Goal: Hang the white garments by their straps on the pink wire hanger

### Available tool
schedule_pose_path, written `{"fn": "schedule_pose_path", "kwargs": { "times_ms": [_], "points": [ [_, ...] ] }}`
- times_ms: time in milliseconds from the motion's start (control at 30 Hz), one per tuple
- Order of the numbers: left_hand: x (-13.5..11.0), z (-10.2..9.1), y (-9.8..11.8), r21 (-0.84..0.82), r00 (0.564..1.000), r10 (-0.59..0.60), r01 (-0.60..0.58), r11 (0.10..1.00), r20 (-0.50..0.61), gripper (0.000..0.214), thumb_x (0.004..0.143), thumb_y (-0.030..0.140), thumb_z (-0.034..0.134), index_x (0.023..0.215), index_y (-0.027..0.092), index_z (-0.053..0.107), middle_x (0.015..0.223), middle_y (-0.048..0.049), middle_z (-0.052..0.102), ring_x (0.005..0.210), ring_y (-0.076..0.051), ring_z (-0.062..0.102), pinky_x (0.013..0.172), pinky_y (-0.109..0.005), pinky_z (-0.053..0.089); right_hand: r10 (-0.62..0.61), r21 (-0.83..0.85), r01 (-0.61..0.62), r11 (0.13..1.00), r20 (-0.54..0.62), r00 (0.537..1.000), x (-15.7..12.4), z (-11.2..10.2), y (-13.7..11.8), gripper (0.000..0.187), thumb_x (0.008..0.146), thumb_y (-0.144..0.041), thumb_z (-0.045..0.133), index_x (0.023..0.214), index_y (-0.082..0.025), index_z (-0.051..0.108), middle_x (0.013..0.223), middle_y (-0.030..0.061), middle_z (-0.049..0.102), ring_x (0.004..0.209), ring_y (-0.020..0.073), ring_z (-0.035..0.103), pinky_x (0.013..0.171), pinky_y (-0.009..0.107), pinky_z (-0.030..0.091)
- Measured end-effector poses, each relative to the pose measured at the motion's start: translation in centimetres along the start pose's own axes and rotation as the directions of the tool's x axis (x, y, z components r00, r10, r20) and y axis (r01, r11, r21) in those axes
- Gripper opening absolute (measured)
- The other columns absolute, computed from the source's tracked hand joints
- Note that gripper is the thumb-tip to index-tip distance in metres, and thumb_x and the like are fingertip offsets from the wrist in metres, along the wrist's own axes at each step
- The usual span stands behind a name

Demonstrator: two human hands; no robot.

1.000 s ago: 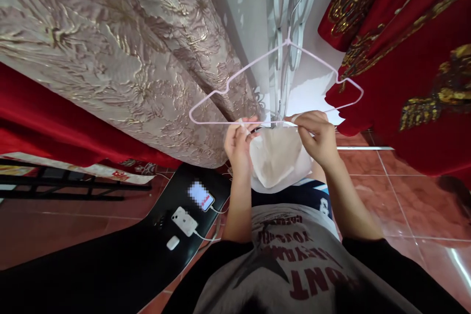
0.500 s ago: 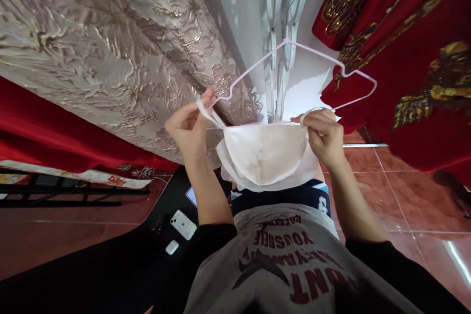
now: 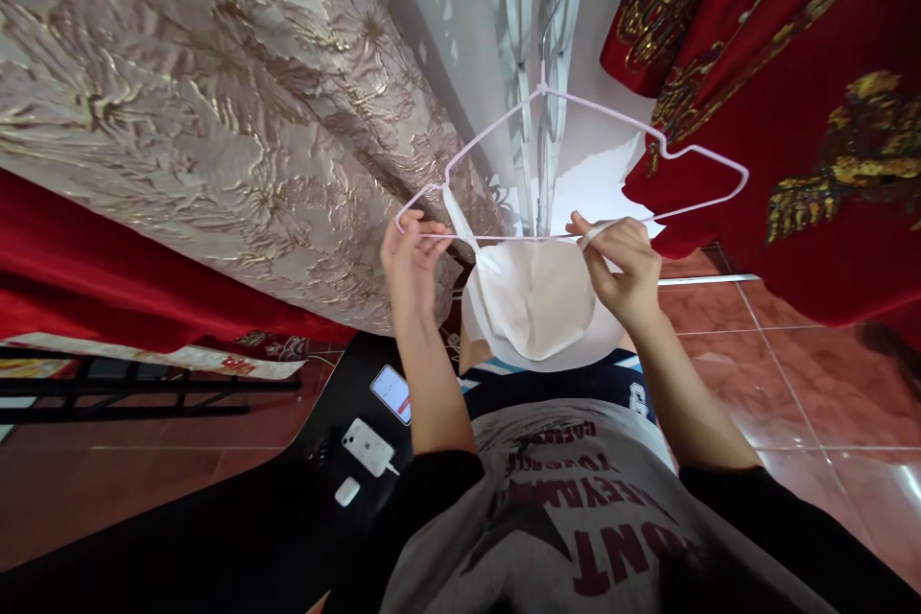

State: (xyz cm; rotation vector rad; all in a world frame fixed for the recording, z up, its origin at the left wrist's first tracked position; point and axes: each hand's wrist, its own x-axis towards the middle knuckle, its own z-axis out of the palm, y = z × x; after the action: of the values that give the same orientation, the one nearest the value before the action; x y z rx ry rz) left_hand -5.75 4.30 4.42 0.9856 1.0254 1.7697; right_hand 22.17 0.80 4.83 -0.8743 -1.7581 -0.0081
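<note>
A pale pink wire hanger [image 3: 676,151] hangs by its hook from a white metal rack [image 3: 538,67] in front of me. A white face mask [image 3: 536,299] dangles under the hanger's bottom bar. My left hand [image 3: 410,259] pinches the mask's left ear strap at the hanger's left corner, where the strap runs over the wire. My right hand [image 3: 623,264] is closed on the right ear strap just below the bar, right of the middle.
A beige embroidered curtain [image 3: 216,115] hangs at the left and red gold-printed cloth [image 3: 798,115] at the right. Below left, a black surface [image 3: 216,528] carries two phones [image 3: 368,446] on cables and a small white case [image 3: 346,491]. The floor [image 3: 791,374] is red tile.
The mask was bunched between both hands a second ago, then stretched wide. My left hand has now come back in to the hanger's left corner with the strap over the wire.
</note>
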Motion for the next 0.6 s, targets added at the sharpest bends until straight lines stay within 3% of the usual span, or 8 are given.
{"fn": "schedule_pose_path", "kwargs": {
  "times_ms": [67, 167, 300, 367, 400, 467, 533, 600],
  "points": [
    [-1.7, 1.0, -2.0, -0.174, 0.998, -0.034, 0.026, 0.984, -0.045, 0.048, 0.077, 0.065, 0.085, 0.096, 0.025, 0.065, 0.086, -0.0033, 0.074, 0.088, -0.020, 0.076, 0.088, -0.033, 0.060, 0.012, -0.013, -0.012, 1.000, -0.020, 1.000, -0.1, 0.2, -0.1, 0.050, 0.100, -0.017, 0.065, 0.144, -0.042, 0.066, 0.100, -0.0018, 0.083, 0.089, 0.0201, 0.076, 0.088, 0.044, 0.056],
    [-3.2, 2.5, -3.2, -0.237, 0.995, 0.008, -0.032, 0.971, -0.098, 0.052, 0.076, 0.068, 0.085, 0.091, 0.025, 0.059, 0.083, -0.0010, 0.070, 0.087, -0.019, 0.076, 0.089, -0.032, 0.059, 0.089, -0.030, -0.095, 0.995, -0.165, 0.982, -0.7, -0.5, 1.0, 0.048, 0.095, -0.026, 0.075, 0.142, -0.038, 0.068, 0.118, 0.0026, 0.082, 0.104, 0.0246, 0.077, 0.090, 0.046, 0.061],
    [-2.6, 2.2, -2.2, -0.222, 0.992, 0.041, -0.068, 0.973, -0.122, 0.054, 0.077, 0.068, 0.085, 0.089, 0.025, 0.055, 0.082, 0.0001, 0.067, 0.080, -0.018, 0.074, 0.085, -0.032, 0.059, 0.137, -0.079, -0.206, 0.975, -0.515, 0.846, -1.1, -3.5, 4.7, 0.046, 0.097, -0.033, 0.074, 0.142, -0.028, 0.069, 0.128, 0.0104, 0.076, 0.123, 0.0310, 0.074, 0.104, 0.054, 0.060],
    [-1.8, 1.4, -1.6, -0.221, 0.995, 0.031, -0.052, 0.974, -0.097, 0.054, 0.077, 0.067, 0.086, 0.088, 0.025, 0.054, 0.081, -0.0001, 0.067, 0.078, -0.018, 0.073, 0.084, -0.032, 0.059, 0.145, -0.011, -0.180, 0.984, -0.545, 0.826, -0.1, -5.3, 6.2, 0.041, 0.096, -0.035, 0.075, 0.137, -0.027, 0.073, 0.127, 0.0112, 0.076, 0.123, 0.0309, 0.074, 0.106, 0.053, 0.059],
    [-1.6, 1.1, -1.5, -0.220, 0.996, 0.023, -0.040, 0.975, -0.083, 0.054, 0.077, 0.067, 0.086, 0.088, 0.025, 0.055, 0.081, -0.0003, 0.067, 0.078, -0.018, 0.073, 0.083, -0.032, 0.059, 0.172, 0.018, -0.187, 0.982, -0.493, 0.853, 0.7, -6.0, 6.4, 0.037, 0.095, -0.037, 0.076, 0.131, -0.028, 0.076, 0.122, 0.0101, 0.078, 0.119, 0.0296, 0.076, 0.102, 0.051, 0.060],
    [-1.3, 0.8, -1.4, -0.217, 0.997, 0.011, -0.026, 0.976, -0.072, 0.054, 0.076, 0.067, 0.086, 0.088, 0.025, 0.054, 0.081, -0.0006, 0.067, 0.076, -0.018, 0.072, 0.080, -0.032, 0.059, 0.246, 0.034, -0.246, 0.969, -0.267, 0.932, 2.8, -7.2, 5.9, 0.023, 0.093, -0.038, 0.078, 0.114, -0.030, 0.082, 0.108, 0.0073, 0.081, 0.103, 0.0259, 0.078, 0.092, 0.046, 0.062],
    [-1.3, 0.8, -1.6, -0.226, 0.997, 0.015, -0.032, 0.974, -0.078, 0.053, 0.077, 0.067, 0.085, 0.088, 0.025, 0.054, 0.080, -0.0001, 0.067, 0.075, -0.017, 0.071, 0.079, -0.031, 0.058, 0.301, 0.003, -0.301, 0.954, -0.075, 0.951, 5.3, -7.8, 4.5, 0.009, 0.092, -0.037, 0.078, 0.097, -0.031, 0.082, 0.094, 0.0047, 0.080, 0.089, 0.0228, 0.076, 0.082, 0.042, 0.062],
    [-1.4, 0.9, -1.9, -0.239, 0.996, 0.024, -0.044, 0.970, -0.085, 0.052, 0.079, 0.066, 0.084, 0.089, 0.024, 0.054, 0.080, 0.0006, 0.066, 0.075, -0.016, 0.071, 0.079, -0.029, 0.058, 0.310, -0.030, -0.309, 0.951, 0.054, 0.949, 7.4, -7.9, 2.8, 0.007, 0.088, -0.034, 0.081, 0.085, -0.029, 0.077, 0.080, 0.0028, 0.075, 0.076, 0.0208, 0.072, 0.073, 0.041, 0.060]
  ]
}}
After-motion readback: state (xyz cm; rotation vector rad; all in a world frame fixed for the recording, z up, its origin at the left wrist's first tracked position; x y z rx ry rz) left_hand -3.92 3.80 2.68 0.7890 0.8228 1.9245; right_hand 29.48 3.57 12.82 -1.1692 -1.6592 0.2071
